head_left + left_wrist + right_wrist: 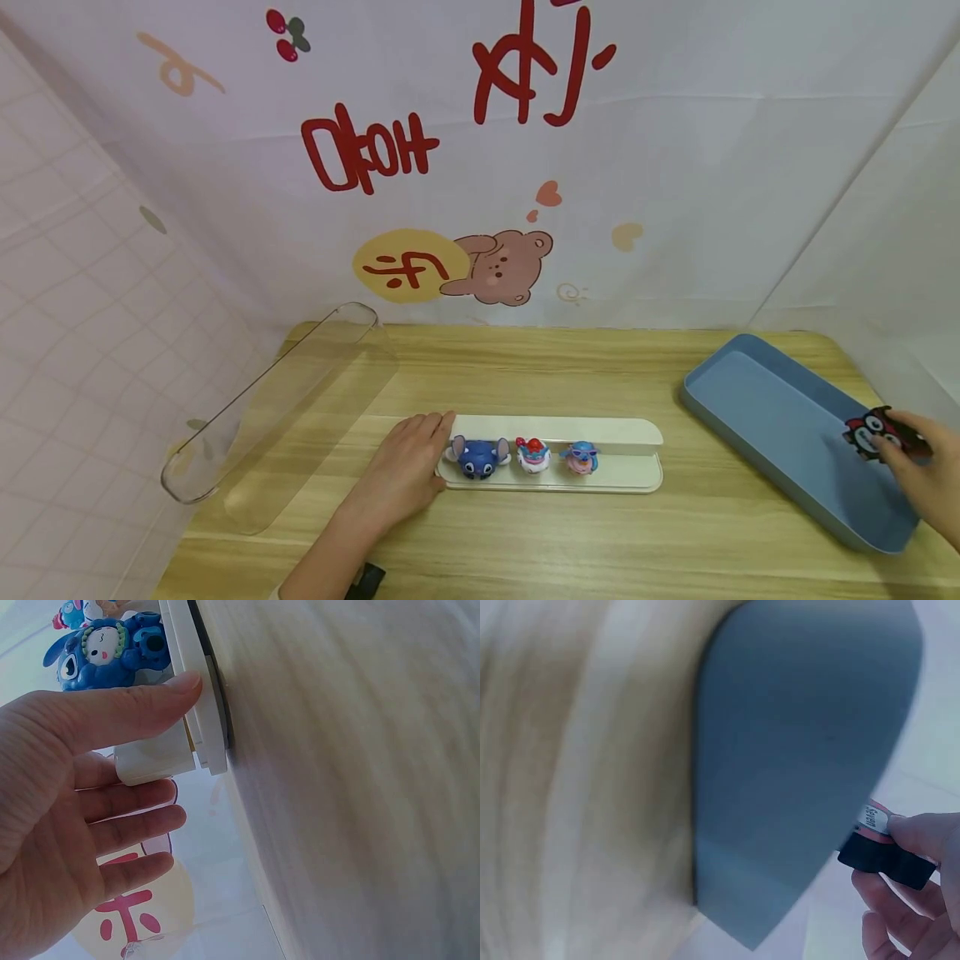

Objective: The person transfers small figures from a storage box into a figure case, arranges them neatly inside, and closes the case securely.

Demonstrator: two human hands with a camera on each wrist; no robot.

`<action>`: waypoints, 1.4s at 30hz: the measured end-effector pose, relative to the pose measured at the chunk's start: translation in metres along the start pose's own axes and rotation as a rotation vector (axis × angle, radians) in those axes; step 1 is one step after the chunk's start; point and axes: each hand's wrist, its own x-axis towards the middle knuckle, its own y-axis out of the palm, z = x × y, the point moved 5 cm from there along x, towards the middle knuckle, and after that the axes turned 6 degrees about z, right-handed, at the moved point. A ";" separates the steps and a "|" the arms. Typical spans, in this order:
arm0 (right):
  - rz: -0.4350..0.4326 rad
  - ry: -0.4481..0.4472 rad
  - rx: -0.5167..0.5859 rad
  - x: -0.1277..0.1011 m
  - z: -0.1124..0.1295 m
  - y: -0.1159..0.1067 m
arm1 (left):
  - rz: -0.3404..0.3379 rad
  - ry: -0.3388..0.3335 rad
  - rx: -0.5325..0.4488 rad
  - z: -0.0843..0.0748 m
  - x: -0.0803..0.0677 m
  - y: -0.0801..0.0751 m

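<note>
At 4 o'clock on the light wooden table (525, 367), over the near end of the blue plastic tray (757, 408), the right hand (926, 471) pinches a small red-and-black cartoon figure with big white eyes (870, 432). Fingers and thumb are curled and clamped on it. Figure faces about 9 o'clock, toward the table centre; its long axis cannot be told, as the fingers cover its far side. In the right wrist view a black underside and a white label strip show on it. Whether it touches the tray floor cannot be told.

Blue tray: long axis runs roughly 11 to 5 o'clock; its visible floor is bare.

Long white plastic display base (600, 454) lies at 6 o'clock, long axis 9 to 3. It carries three figures in a row at its left half: blue big-eared figure (477, 457), white figure with red top (533, 455), pink-and-blue figure (581, 457).

Left hand (401, 475): fingers straight and together, tips touching the base's left end, just beside the blue figure.

Clear plastic cover (285, 400) lies at 9 o'clock, running 7 to 1.
</note>
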 end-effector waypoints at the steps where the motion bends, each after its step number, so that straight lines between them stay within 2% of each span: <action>1: 0.004 -0.003 -0.025 0.001 0.003 -0.001 | 0.000 -0.001 -0.001 0.000 0.000 0.000; 6: 0.015 -0.015 -0.081 0.008 0.014 -0.005 | -0.005 -0.001 -0.010 0.000 0.000 -0.001; 13: 0.007 -0.013 -0.039 0.013 0.025 -0.007 | 0.004 -0.005 -0.010 0.000 -0.001 -0.001; 22: 0.017 -0.006 -0.117 0.019 0.039 -0.008 | -0.006 -0.002 -0.005 0.000 -0.001 0.001; 29: -0.052 -0.078 -0.053 0.018 0.054 -0.007 | -0.009 0.002 -0.002 0.001 -0.001 0.001; 37: -0.054 -0.127 -0.060 0.023 0.067 -0.005 | -0.011 0.003 0.000 0.001 -0.001 0.001; 42: -0.071 -0.155 -0.100 0.022 0.076 -0.004 | -0.011 0.003 -0.006 0.001 -0.001 0.001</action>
